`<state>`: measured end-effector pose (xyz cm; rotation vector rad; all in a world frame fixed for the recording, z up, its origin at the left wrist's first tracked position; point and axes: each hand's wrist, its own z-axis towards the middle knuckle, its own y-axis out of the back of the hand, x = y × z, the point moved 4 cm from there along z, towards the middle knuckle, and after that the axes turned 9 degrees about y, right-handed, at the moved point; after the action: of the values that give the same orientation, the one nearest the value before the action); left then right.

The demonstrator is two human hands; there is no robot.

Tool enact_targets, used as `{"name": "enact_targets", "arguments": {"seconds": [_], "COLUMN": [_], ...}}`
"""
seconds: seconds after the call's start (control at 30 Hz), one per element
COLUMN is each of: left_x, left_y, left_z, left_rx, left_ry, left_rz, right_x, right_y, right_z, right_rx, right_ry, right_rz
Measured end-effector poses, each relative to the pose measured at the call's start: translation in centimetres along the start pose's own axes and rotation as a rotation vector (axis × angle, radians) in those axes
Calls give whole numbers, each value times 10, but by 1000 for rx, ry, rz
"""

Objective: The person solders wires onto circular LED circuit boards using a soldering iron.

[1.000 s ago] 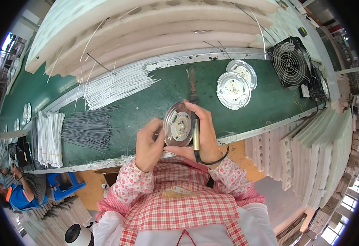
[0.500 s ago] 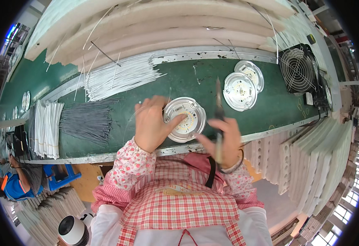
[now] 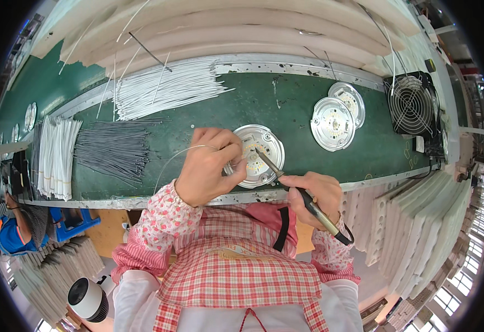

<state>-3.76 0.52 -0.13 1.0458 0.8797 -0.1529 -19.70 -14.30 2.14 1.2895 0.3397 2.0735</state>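
A round silver disc with an LED board [image 3: 268, 145] lies on the green bench [image 3: 283, 105]. My left hand [image 3: 208, 163] is at its left edge, fingers curled on a thin solder wire [image 3: 170, 157], which arcs back toward the bench edge. My right hand [image 3: 318, 196] grips a soldering iron [image 3: 272, 165] below and right of the disc, its tip pointing at the board's middle. Two similar discs [image 3: 330, 124] lie overlapped to the right.
Bundles of white wires [image 3: 56, 157] and grey wires [image 3: 112, 149] lie left, more white wires [image 3: 164, 88] behind them. A black fan [image 3: 410, 102] stands right, pale stacked boards [image 3: 253, 27] rise behind. Another person [image 3: 15, 229] works at lower left; a small white fan [image 3: 89, 299] is below.
The disc went from being held upright to lying on the bench. My right hand moved down and right, the iron now angled onto the board; my left hand now curls at the disc's left edge.
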Motion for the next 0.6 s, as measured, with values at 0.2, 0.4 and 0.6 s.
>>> {"name": "enact_targets", "arguments": {"seconds": [0.2, 0.4, 0.6], "left_x": [-1, 2, -1], "left_y": [-5, -8, -8], "left_z": [4, 5, 5], "left_rx": [62, 76, 88], "left_ry": [-26, -36, -45], "left_rz": [-4, 28, 50], "right_x": [-2, -8, -10], "right_y": [0, 6, 11], "right_z": [2, 3, 4], "right_rx": [70, 90, 87], "right_ry": [56, 21, -14], "right_rz": [-33, 32, 6]}}
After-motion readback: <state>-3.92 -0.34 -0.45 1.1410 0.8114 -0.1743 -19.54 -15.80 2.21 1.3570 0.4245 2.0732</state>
